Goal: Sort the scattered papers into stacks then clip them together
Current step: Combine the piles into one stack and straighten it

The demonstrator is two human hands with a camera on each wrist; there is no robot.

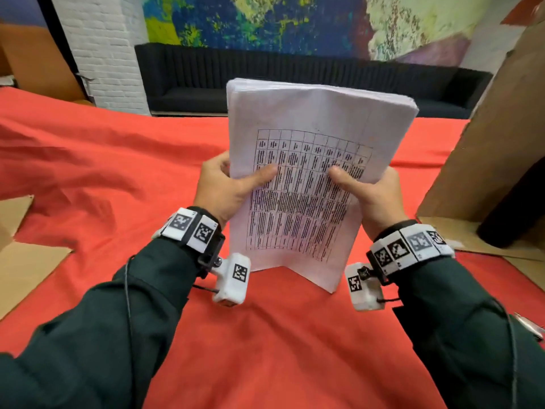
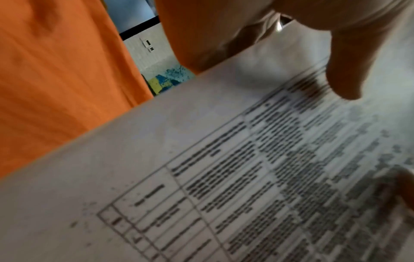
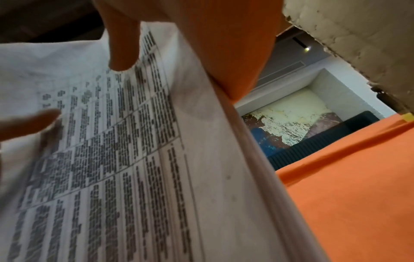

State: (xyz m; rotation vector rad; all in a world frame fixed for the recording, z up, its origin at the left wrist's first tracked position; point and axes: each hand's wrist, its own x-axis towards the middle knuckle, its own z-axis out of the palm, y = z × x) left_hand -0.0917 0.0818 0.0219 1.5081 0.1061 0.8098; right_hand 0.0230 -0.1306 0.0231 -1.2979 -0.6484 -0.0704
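Note:
A thick stack of white papers (image 1: 306,184) with a printed table on top stands upright, its lower edge resting on the red cloth (image 1: 265,335). My left hand (image 1: 227,187) grips its left side, thumb across the front sheet. My right hand (image 1: 368,190) grips the right side the same way. The left wrist view shows the stack (image 2: 201,168) close up, with my left thumb (image 2: 349,70) pressing on the print. The right wrist view shows the stack (image 3: 134,159) and its layered edge, my right thumb (image 3: 123,49) lying on the top sheet. No clip is in sight.
A red cloth covers the table. Cardboard (image 1: 486,128) stands at the right, with a dark cylinder (image 1: 513,208) beside it. Flat cardboard (image 1: 20,255) lies at the left edge. A black sofa (image 1: 295,84) and a painted wall are beyond the table.

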